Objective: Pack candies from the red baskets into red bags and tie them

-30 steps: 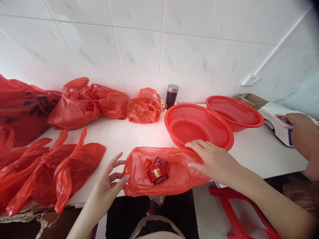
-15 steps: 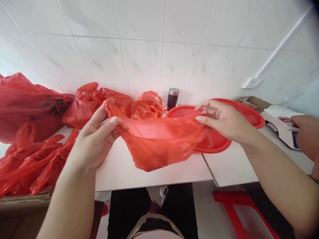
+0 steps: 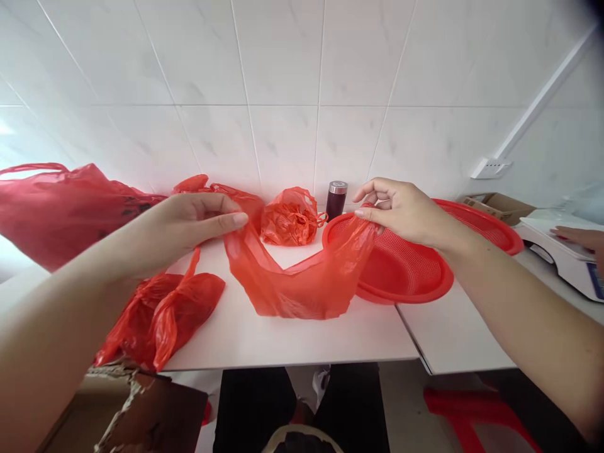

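**A red plastic bag (image 3: 302, 286) is hanging at the centre of the frame**

From my remote post I am holding the bag up by both ends above a white table (image 3: 283, 346). My left hand (image 3: 193, 229), left of centre, is pinching one top corner between thumb and fingers; my right hand (image 3: 401, 211), right of centre, is gripping the other, its fingers curling. The rim is sagging between them. I cannot tell what is lying inside.

Just behind my right hand, a red basket (image 3: 406, 277) is sitting on the table, a second basket (image 3: 488, 228) standing behind it. A dark flask (image 3: 336, 202) is standing upright near the tiled wall (image 3: 283, 56), beside a crumpled bag (image 3: 290, 220). Tied bags (image 3: 189, 308) are lying at lower left, below my left forearm, and a large printed bag (image 3: 70, 201) is filling the left side. At the right edge, a co-worker's hand (image 3: 582, 238) is reaching over a white scale (image 3: 557, 245). A torn cardboard box (image 3: 155, 415) is showing at lower left, a red stool (image 3: 467, 406) at lower right.
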A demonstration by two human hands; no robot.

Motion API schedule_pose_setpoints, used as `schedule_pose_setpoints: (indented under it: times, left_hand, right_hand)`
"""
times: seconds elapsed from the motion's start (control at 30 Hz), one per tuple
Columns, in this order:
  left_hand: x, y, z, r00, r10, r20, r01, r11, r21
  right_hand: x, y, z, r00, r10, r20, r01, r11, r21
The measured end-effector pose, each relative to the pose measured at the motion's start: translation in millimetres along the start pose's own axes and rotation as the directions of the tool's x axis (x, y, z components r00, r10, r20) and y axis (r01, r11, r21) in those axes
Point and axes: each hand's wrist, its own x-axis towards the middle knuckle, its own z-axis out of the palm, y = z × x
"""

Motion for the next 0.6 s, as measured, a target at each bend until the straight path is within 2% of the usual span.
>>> schedule_pose_setpoints:
  times: [0.07,0.13,0.2,0.27,0.33,0.37,0.4,0.47,0.53,0.6]
  left_hand:
    - [-0.7,-1.4,11.8,0.984,-0.027,0.174,0.036,0.998,-0.053]
    - [-0.4,-3.2,22.2,0.968,0.008,0.249,0.045,0.978,-0.205]
    - [-0.3,-6.2,30.4,0.937,0.002,0.35,0.099,0.958,-0.269]
    - [-0.9,-10.5,37.1,0.875,-0.054,0.481,0.159,0.971,-0.18]
    - [-1.9,-15.9,43.3,0.807,-0.124,0.577,0.17,0.985,-0.027]
    - [-2.3,-18.9,46.1,0.798,-0.148,0.585,0.156,0.987,0.037]
    - [-2.4,-22.2,48.6,0.812,-0.16,0.561,0.143,0.987,0.074]
    - [-1.9,-29.3,51.6,0.877,-0.172,0.448,0.156,0.985,0.072]
    - [-0.3,-36.4,51.4,0.925,-0.224,0.308,0.229,0.973,0.022]
    - [1.7,-43.0,48.9,0.925,-0.305,0.226,0.313,0.95,0.0]
  right_hand:
    - [3.0,-11.8,6.3,0.998,-0.046,0.03,0.045,0.998,0.041]
    - [6.2,-26.9,15.1,0.992,-0.107,0.066,0.1,0.991,0.092]
    - [9.5,-43.3,28.1,0.98,-0.164,0.114,0.146,0.978,0.147]
    - [12.5,-59.0,45.5,0.961,-0.218,0.172,0.182,0.963,0.2]
    - [14.9,-72.0,64.6,0.936,-0.274,0.221,0.222,0.946,0.235]
    - [15.9,-76.6,73.6,0.923,-0.305,0.234,0.246,0.937,0.248]
    - [16.8,-79.4,81.5,0.913,-0.333,0.236,0.27,0.926,0.262]
    - [18.6,-77.8,93.3,0.907,-0.374,0.192,0.312,0.906,0.287]
    - [20.9,-66.0,100.7,0.918,-0.37,0.143,0.319,0.903,0.288]
    - [23.1,-47.4,105.8,0.927,-0.32,0.196,0.256,0.921,0.292]
